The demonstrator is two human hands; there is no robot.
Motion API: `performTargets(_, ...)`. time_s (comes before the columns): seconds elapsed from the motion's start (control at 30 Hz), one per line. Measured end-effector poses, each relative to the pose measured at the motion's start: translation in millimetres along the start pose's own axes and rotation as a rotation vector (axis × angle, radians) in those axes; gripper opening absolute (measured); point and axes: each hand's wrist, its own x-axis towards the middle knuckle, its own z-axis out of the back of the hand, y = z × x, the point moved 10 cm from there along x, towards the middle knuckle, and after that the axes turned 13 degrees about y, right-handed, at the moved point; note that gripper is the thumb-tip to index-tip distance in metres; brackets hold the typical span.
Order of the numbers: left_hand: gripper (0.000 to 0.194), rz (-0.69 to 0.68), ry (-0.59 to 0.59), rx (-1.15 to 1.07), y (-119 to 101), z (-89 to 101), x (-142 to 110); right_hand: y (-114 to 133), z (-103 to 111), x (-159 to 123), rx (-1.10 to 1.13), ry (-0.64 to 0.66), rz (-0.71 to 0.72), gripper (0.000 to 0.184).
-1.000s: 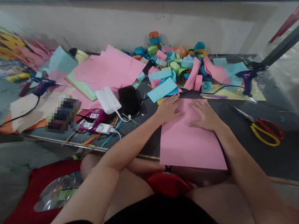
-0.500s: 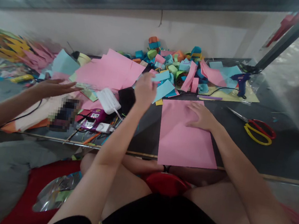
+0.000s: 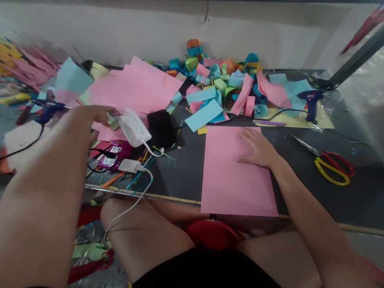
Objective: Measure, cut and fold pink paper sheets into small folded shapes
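Now left hand (image 3: 95, 113) farther from sheet (image 3: 234, 182)

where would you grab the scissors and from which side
By the red and yellow handles, probably from the right, near side: the scissors lie flat, handles toward that side, pointed blades aimed left and away.

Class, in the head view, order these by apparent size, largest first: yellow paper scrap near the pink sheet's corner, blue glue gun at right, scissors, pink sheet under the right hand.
Pink sheet
Scissors
Blue glue gun
Yellow paper scrap
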Motion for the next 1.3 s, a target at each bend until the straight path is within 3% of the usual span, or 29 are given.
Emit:
performTargets(0.07, 0.037, 0.165, 0.11, 0.081, 15.1, -7.3, -7.8, 3.5, -1.0, -3.1, 0.013, 0.035, -0.002, 0.107)
performTargets(0.13, 0.041, 0.274, 0.149, 0.179, 21.6, -7.9, -17.5, 6.8, -1.9, -6.9, 0.024, 0.065, 0.002, 0.106)
performTargets(0.3, 0.034, 0.336, 0.055, 0.276, 7.1, 5.8, -44.0, 9.1, -1.3, -12.0, -0.007, 0.07, -0.013, 0.105)
performTargets(0.4, 0.034, 0.337, -0.115, 0.293, -21.6, 30.8, -55.0, 10.6, -4.2, -10.6, -0.01, 0.08, -0.025, 0.104)
performTargets(0.47, 0.036, 0.314, -0.257, 0.26, -55.1, 44.5, -58.4, 10.9, -4.9, -9.3, -0.007, 0.069, -0.063, 0.103)
performTargets(0.5, 0.033, 0.282, -0.329, 0.201, -76.3, 46.1, -60.2, 11.1, -4.8, -8.8, -0.005, 0.058, -0.086, 0.101)
performTargets(0.53, 0.03, 0.212, -0.411, -0.051, -94.8, 42.0, -63.8, 11.9, -4.2, -8.5, -0.003, 0.043, -0.104, 0.1)
performTargets(0.6, 0.021, 0.084, -0.385, -0.229, -146.2, 5.6, -66.0, 16.9, -0.8, -8.1, 0.013, -0.014, -0.096, 0.097)
performTargets(0.67, 0.021, -0.08, -0.157, -0.78, -192.4, -71.5, -68.8, 24.2, 6.8, -9.0, 0.096, -0.121, -0.026, 0.09)
performTargets(0.73, 0.021, -0.127, 0.054, -0.876, -235.6, -154.3, -83.8, 28.4, 13.6, -10.3, 0.301, -0.227, 0.076, 0.082)
performTargets(0.8, 0.032, -0.14, 0.228, -0.925, -262.6, -231.6, -100.8, 27.2, 14.0, -8.6, 0.602, -0.271, 0.157, 0.079)
performTargets(0.87, 0.039, -0.165, 0.37, -1.086, -278.5, -290.0, -111.6, 22.9, 9.9, -4.9, 0.876, -0.282, 0.168, 0.078)
performTargets(0.97, 0.04, -0.182, 0.307, -1.211, -277.6, -318.7, -107.3, 16.0, 6.8, -3.8, 1.055, -0.333, 0.083, 0.07)
performTargets(1.13, 0.034, -0.257, 0.206, -1.163, -272.7, -311.2, -86.6, 11.7, 3.1, -4.8, 1.082, -0.282, -0.013, 0.068)
performTargets(1.2, 0.037, -0.281, 0.162, -0.983, -270.6, -304.6, -86.0, 0.4, 11.8, -10.3, 1.004, -0.359, -0.053, 0.064)
performTargets(1.3, 0.067, -0.374, 0.186, -0.393, -283.0, -304.4, -101.0, -22.4, 31.0, -23.2, 0.864, -0.542, -0.114, 0.054)
